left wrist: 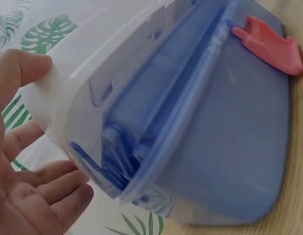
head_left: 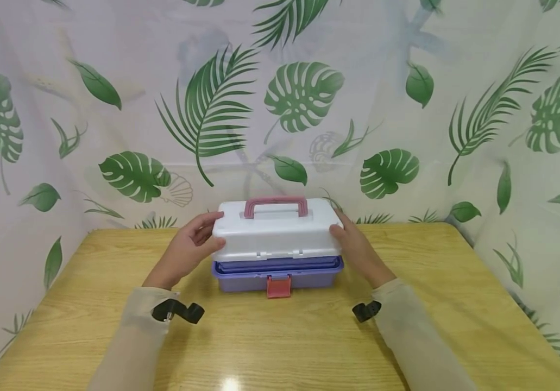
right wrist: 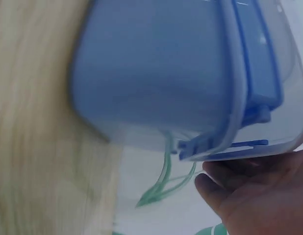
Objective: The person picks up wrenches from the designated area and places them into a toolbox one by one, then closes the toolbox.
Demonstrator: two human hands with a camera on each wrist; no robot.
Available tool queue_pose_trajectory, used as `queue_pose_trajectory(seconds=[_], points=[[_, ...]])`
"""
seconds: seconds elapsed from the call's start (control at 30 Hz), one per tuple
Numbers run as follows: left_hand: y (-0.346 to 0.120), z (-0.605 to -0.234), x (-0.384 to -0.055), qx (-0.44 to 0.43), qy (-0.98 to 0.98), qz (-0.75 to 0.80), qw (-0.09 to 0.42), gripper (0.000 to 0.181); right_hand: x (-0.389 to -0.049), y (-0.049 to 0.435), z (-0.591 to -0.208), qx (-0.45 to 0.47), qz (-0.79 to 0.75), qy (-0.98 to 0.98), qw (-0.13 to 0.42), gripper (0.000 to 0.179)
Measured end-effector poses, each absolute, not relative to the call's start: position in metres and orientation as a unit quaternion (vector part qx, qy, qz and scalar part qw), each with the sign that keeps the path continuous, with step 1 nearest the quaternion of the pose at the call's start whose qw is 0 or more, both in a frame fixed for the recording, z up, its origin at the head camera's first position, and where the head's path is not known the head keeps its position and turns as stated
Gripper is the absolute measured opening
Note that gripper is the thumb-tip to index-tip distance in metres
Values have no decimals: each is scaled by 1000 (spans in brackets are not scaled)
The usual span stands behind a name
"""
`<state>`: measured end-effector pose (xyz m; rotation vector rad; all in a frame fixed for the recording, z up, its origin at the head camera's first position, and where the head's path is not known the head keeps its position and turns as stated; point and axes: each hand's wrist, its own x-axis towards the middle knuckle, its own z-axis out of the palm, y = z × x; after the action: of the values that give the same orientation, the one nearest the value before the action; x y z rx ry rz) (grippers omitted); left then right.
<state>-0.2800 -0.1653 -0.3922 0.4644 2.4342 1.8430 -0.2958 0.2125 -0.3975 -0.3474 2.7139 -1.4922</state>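
A plastic toolbox stands on the table, its white lid (head_left: 280, 233) raised partway over the purple-blue base (head_left: 245, 282). Blue trays (left wrist: 141, 98) and hinged arms show through the gap. On top of the lid is a pink handle (head_left: 276, 201), and a pink-red latch (head_left: 278, 287) hangs down at the front of the base. My left hand (head_left: 189, 244) grips the lid's left end, thumb at the front corner and fingers farther back. At the opposite end my right hand (head_left: 358, 250) holds the lid, thumb on the front corner; its other fingers are partly hidden behind it.
The toolbox is near the back of a wooden table (head_left: 270, 342). A leaf-patterned cloth (head_left: 240, 157) hangs just behind and along both sides. Each wrist carries a small black camera mount, the left mount (head_left: 177, 310) and the right mount (head_left: 366, 311).
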Motion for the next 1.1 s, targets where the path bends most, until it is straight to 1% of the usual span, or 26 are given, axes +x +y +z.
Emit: queue_pose_trajectory(seconds=[0.17,0.37,0.67,0.73,0.8,0.87,0.9,0.97,1.0,1.03,1.1], points=[[-164,-396,-282,178,811,557,14,57,-295,213,-404,-120,-443,888,29,66],[-162,-400,-281,193,815,547,17,50,-296,214,-408,-142,-436,888,37,69],[-159,-402,-280,202,822,532,17,52,-292,213,-411,-145,-427,892,43,66],[-158,-401,-279,205,835,511,10,51,-291,213,-409,-150,-414,897,37,67],[-156,-399,-278,206,856,474,-9,53,-290,214,-406,-158,-388,908,-1,70],[-154,-396,-277,209,879,428,-35,57,-287,214,-399,-167,-370,911,-70,68],[-152,-395,-277,212,889,402,-50,60,-285,213,-394,-172,-361,910,-113,62],[-147,-391,-276,220,905,357,-73,65,-280,210,-385,-189,-345,898,-196,41],[-145,-389,-276,225,910,339,-83,67,-277,208,-380,-211,-337,890,-224,29],[-142,-388,-275,230,914,323,-90,69,-275,204,-377,-237,-323,884,-240,18],[-138,-386,-274,241,920,292,-102,69,-269,195,-372,-305,-280,879,-238,5]])
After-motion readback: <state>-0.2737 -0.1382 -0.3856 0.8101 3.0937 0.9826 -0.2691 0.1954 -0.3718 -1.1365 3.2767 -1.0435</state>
